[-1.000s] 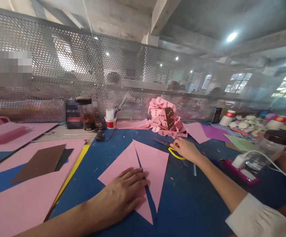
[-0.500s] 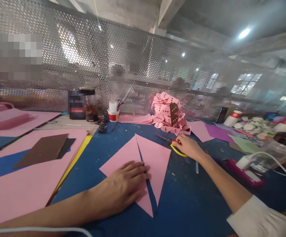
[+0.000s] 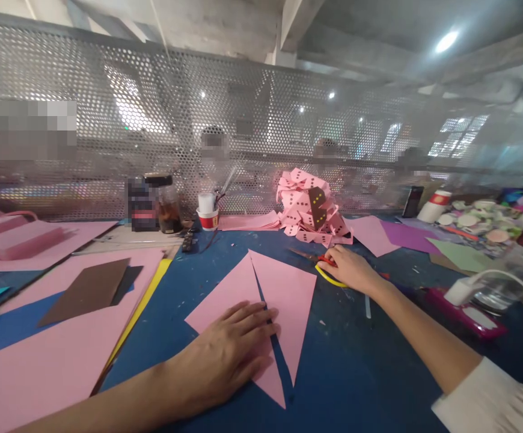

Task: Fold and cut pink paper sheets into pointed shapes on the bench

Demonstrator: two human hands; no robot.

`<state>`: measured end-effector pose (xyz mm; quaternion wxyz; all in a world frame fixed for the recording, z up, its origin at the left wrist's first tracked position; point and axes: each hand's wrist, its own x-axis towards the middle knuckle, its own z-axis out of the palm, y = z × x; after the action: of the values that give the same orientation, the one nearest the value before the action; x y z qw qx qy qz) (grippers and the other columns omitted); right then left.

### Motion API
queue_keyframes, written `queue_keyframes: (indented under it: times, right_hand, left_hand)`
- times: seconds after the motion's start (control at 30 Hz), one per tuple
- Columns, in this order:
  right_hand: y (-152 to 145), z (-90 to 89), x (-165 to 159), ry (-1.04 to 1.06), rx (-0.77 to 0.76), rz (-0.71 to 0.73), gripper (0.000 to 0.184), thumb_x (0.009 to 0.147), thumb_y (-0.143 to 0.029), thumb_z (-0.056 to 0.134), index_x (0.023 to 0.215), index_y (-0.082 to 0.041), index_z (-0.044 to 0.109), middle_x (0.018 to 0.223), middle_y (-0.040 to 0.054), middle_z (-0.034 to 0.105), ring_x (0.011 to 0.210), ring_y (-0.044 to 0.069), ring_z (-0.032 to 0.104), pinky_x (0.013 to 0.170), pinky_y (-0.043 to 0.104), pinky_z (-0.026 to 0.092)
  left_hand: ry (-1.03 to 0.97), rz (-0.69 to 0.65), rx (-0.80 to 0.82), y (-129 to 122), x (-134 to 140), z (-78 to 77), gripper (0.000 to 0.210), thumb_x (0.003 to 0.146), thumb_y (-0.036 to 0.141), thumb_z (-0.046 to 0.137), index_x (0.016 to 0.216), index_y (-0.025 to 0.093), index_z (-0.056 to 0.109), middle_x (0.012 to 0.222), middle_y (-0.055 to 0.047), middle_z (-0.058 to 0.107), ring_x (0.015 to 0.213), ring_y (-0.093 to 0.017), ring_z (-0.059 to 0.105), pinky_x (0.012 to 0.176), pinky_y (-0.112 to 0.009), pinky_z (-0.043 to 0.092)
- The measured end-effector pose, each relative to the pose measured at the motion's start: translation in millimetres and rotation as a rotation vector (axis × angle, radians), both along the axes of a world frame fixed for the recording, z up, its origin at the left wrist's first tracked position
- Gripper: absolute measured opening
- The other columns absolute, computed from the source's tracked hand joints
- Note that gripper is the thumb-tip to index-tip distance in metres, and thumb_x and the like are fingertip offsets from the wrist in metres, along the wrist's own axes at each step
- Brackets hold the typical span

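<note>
My left hand (image 3: 237,343) lies flat, fingers stretched out, on pink paper (image 3: 284,282) in the middle of the table. A narrow gap runs down the paper from near its top corner and widens toward me; whether the two sides still join at the top I cannot tell. To the right, my right hand (image 3: 349,264) has its fingers closed on the red handle of a pair of scissors (image 3: 331,276) with red and yellow grips. The scissors lie at the table surface, blades pointing left, apart from the paper.
Behind the scissors stands a pink folded-paper model (image 3: 302,207) with dark dots. Pink sheets (image 3: 40,355) and brown card (image 3: 90,288) lie left. A paper cup (image 3: 208,218) and a jar (image 3: 169,207) stand at the back. A magenta device (image 3: 469,313) with a white cable lies right.
The view has shifted slightly, so the table things sit a little further right and lower. Both hands keep about the same places on the paper and scissors.
</note>
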<state>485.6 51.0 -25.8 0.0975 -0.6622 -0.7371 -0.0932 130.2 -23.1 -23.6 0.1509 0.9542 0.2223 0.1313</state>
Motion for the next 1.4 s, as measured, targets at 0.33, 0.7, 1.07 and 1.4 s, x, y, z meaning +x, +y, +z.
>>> queue_keyframes:
  times: [0.33,0.7,1.07,1.4]
  right_hand:
    - [-0.5,-5.7,0.1,-0.070,0.027,0.007,0.035,0.097,-0.050,0.047,0.092,-0.018,0.061,0.099,0.0097,0.064,0.094,0.027,0.064,0.074,0.034,0.046]
    - [-21.4,13.1,-31.7,0.062,0.227,0.151,0.024,0.095,-0.029,0.054,0.112,-0.017,0.066,0.111,0.0119,0.066,0.106,0.028,0.062,0.091,0.044,0.049]
    - [-47.5,-6.1,-81.6,0.153,-0.011,0.641,0.035,0.100,-0.036,0.054,0.131,-0.022,0.060,0.135,0.0086,0.061,0.126,0.024,0.054,0.109,0.044,0.041]
    - [-47.5,-4.6,-81.4,0.151,-0.028,0.627,0.035,0.100,-0.035,0.054,0.132,-0.021,0.060,0.136,0.0078,0.061,0.126,0.024,0.052,0.111,0.042,0.040]
  left_hand:
    - [0.018,-0.011,0.065,1.7,-0.6,-2.8,0.047,0.100,0.033,0.051,0.147,0.032,0.046,0.155,-0.001,0.045,0.144,-0.024,0.040,0.122,-0.047,0.032]
    - [0.051,-0.025,0.151,0.5,0.4,-8.5,0.045,0.104,0.032,0.044,0.148,0.030,0.044,0.157,0.000,0.042,0.145,-0.020,0.038,0.123,-0.044,0.031]
    - [0.081,-0.014,0.159,-1.0,0.7,-6.9,0.045,0.103,0.031,0.044,0.149,0.028,0.043,0.155,-0.002,0.046,0.146,-0.020,0.037,0.123,-0.044,0.031]
    - [0.095,-0.015,0.164,-1.1,0.9,-5.7,0.045,0.103,0.031,0.044,0.148,0.028,0.044,0.156,-0.003,0.045,0.146,-0.020,0.036,0.123,-0.043,0.031]
